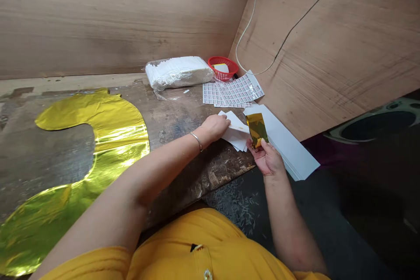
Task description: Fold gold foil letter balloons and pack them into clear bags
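My right hand (268, 157) is closed round a small folded piece of gold foil (257, 129), held upright just off the table's right edge. My left hand (215, 127), a thin bracelet on its wrist, rests with fingers curled on a few loose white paper slips (236, 138) lying on the worn wooden table (183, 122). Next to them a long stack of white paper sheets (288, 144) sticks out past the table edge.
A large flat gold foil balloon (98, 140) covers the table's left side. At the back lie a clear bag of white straws (179, 72), a red basket (223, 68) and label sheets (234, 92). Plywood walls stand behind and right; a white cable (249, 22) hangs down.
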A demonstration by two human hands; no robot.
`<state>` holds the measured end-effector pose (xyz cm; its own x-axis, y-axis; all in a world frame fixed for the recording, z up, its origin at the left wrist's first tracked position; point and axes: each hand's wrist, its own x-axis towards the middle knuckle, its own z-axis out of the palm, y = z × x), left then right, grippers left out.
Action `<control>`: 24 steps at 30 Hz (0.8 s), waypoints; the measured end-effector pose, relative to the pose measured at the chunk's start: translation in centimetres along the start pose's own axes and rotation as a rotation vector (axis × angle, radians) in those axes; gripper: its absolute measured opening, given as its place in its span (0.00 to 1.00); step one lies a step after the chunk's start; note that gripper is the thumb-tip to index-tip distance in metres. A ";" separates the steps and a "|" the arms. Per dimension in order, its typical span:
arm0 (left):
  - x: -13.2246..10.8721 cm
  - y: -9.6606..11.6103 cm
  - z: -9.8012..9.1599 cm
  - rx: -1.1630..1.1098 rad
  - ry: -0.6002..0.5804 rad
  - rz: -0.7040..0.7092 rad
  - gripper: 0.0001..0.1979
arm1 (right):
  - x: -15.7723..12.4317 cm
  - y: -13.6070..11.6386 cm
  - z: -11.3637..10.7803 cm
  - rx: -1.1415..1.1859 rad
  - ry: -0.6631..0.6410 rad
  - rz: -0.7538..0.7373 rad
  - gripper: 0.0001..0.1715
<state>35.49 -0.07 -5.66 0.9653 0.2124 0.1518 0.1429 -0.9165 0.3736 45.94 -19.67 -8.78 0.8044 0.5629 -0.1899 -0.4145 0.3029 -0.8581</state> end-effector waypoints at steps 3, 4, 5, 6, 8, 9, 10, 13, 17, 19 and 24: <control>-1.9 0.6 -1.4 -0.089 0.158 -0.048 0.17 | -0.6 -1.2 0.1 0.000 0.046 -0.054 0.08; -3.4 0.4 -2.3 -0.137 0.237 -0.064 0.19 | -0.9 -1.7 0.3 -0.006 0.067 -0.087 0.08; -5.4 0.0 -3.2 -0.216 0.327 -0.087 0.21 | -1.1 -2.3 0.7 -0.024 0.082 -0.119 0.09; -7.8 -0.5 -4.1 -0.305 0.414 -0.123 0.22 | -1.4 -2.7 1.2 -0.049 0.084 -0.148 0.10; -13.6 -1.9 -5.5 -0.635 0.600 -0.246 0.19 | -2.1 -2.9 3.1 -0.120 0.032 -0.181 0.12; -16.7 -2.7 -6.0 -0.770 0.665 -0.345 0.18 | -2.5 -2.6 4.4 -0.156 -0.015 -0.185 0.14; -19.7 -3.5 -6.2 -0.865 0.733 -0.455 0.18 | -3.0 -2.0 6.0 -0.195 -0.074 -0.176 0.16; -27.5 -5.2 -6.0 -0.942 0.882 -0.716 0.22 | -5.0 1.4 11.8 -0.354 -0.343 -0.021 0.21; -32.8 -6.0 -5.5 -0.825 0.972 -0.866 0.25 | -8.5 7.5 19.1 -0.579 -0.731 0.279 0.20; -33.7 -6.0 -5.6 -0.727 0.991 -0.901 0.26 | -9.9 10.1 21.5 -0.710 -0.787 0.402 0.18; -34.4 -6.0 -5.6 -0.671 0.875 -0.921 0.25 | -10.8 13.6 23.2 -0.913 -0.761 0.540 0.18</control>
<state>0.19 0.03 -8.04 0.1103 0.9933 0.0341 0.2654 -0.0625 0.9621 21.73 -3.72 -7.35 0.0626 0.8310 -0.5528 0.0711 -0.5562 -0.8280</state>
